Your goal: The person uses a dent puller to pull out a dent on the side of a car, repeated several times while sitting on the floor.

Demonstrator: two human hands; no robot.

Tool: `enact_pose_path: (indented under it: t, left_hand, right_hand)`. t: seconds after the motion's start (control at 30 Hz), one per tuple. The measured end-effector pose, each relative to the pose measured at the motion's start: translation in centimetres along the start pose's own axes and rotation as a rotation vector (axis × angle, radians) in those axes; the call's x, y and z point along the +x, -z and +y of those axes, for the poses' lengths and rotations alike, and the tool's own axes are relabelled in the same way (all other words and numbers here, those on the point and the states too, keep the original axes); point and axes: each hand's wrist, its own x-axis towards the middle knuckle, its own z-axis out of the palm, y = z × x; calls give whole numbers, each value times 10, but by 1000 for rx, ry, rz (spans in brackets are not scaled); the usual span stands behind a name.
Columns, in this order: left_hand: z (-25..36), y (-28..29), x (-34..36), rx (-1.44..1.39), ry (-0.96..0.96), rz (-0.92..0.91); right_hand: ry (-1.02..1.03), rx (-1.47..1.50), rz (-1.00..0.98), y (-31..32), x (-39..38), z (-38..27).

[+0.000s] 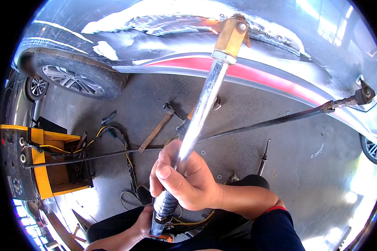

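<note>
My right hand (188, 180) is wrapped round the chrome shaft (201, 113) of a long puller tool. My left hand (140, 226) grips the tool's lower end, below a dark ribbed section (165, 204). At the top, a brass-coloured head (226, 37) with a bolt lies over a white, scraped patch (155, 23) on a grey car body panel (331, 37), beside small welded studs or washers (276, 38); whether it is attached I cannot tell. A red stripe (188, 62) runs along the panel below.
A wheel (71, 77) is at upper left. A long dark bar (259, 123) crosses the view to a fitting (362, 94) on the right. A yellow-and-black machine (42, 163), cables (127, 159), a hammer (157, 129) and a thin rod tool (264, 157) are on the grey floor (297, 180).
</note>
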Motion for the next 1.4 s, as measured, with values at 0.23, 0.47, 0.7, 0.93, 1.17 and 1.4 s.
enact_pose_path:
  t: [0.23, 0.47, 0.7, 0.93, 1.17, 1.4]
  left_hand:
    - [-2, 24, 1, 27, 47, -6]
    - [2, 10, 10, 30, -142, 27]
    - [4, 37, 17, 179, -441, 17]
    - [10, 61, 27, 385, -42, -252]
    - [-7, 66, 35, 459, 64, -366]
    - [-24, 32, 35, 247, -492, 122]
  right_hand:
    - [-19, -26, 79, 4, 24, -31]
    - [-108, 98, 36, -11, -26, 36]
    - [66, -181, 47, -12, -18, 35]
    - [-53, -120, -30, -14, -30, 22]
    - [-116, -85, -20, -12, -39, 14]
    - [-147, -127, 5, -5, -38, 15]
